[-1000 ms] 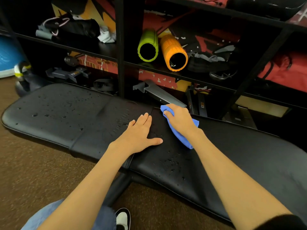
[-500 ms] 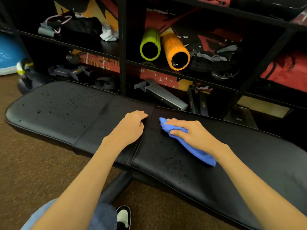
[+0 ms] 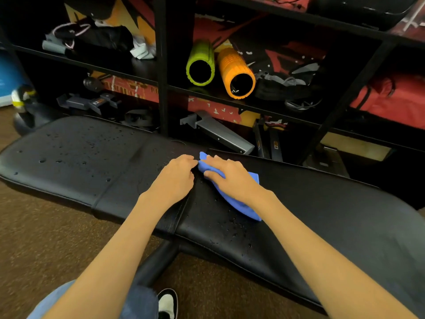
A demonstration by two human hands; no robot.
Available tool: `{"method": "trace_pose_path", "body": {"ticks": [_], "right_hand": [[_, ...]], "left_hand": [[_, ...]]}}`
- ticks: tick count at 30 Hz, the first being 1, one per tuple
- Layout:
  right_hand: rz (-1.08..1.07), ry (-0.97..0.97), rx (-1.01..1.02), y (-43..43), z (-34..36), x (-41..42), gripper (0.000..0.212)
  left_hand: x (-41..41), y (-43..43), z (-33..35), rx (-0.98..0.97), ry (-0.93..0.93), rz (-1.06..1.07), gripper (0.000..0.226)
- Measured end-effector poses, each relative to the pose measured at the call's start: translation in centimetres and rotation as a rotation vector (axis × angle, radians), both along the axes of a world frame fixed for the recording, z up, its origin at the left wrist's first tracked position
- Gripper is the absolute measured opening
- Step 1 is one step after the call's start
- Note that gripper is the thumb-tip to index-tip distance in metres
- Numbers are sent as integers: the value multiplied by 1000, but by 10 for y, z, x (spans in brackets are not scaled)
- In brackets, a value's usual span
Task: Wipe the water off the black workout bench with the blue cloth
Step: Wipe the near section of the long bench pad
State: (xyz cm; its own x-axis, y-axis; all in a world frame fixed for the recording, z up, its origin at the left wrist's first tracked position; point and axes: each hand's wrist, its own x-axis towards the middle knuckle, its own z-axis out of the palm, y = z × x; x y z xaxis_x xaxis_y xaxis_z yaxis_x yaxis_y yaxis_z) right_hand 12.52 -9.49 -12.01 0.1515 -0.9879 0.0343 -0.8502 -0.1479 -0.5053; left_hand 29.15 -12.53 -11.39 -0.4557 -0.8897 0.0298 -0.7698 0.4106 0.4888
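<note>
Shelf: a tall black rack point(image 3: 161, 65) with many boxes.
Rollers: a green one point(image 3: 200, 63) and an orange one point(image 3: 235, 72), side by side, touching.
Clothes: a dark heap point(image 3: 103, 40), top left.
Metal piece point(image 3: 220, 133): grey, lying tilted on the bottom shelf.
Floor: brown carpet point(image 3: 46, 238).

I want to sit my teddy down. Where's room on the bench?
The bench looks bare and dry right of the blue cloth. Its left pad is bare too, but dotted with water drops. The middle is crowded: left hand, right hand and cloth.
</note>
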Motion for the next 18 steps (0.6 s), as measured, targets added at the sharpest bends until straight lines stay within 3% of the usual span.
{"method": "trace_pose_path", "body": {"ticks": [5, 11, 14, 18], "right_hand": [[96, 68, 68, 16, 10, -22, 44], [-126, -7, 12, -15, 13, -29, 28], [-196, 82, -24, -19, 9, -5, 28], [-138, 212, -118, 4, 7, 22, 39]], "left_hand": [[0, 1, 2, 7, 4, -12, 43], [0, 2, 2, 12, -1, -5, 45], [3, -1, 0, 15, -8, -5, 45], [3, -3, 0, 9, 3, -12, 44]]}}
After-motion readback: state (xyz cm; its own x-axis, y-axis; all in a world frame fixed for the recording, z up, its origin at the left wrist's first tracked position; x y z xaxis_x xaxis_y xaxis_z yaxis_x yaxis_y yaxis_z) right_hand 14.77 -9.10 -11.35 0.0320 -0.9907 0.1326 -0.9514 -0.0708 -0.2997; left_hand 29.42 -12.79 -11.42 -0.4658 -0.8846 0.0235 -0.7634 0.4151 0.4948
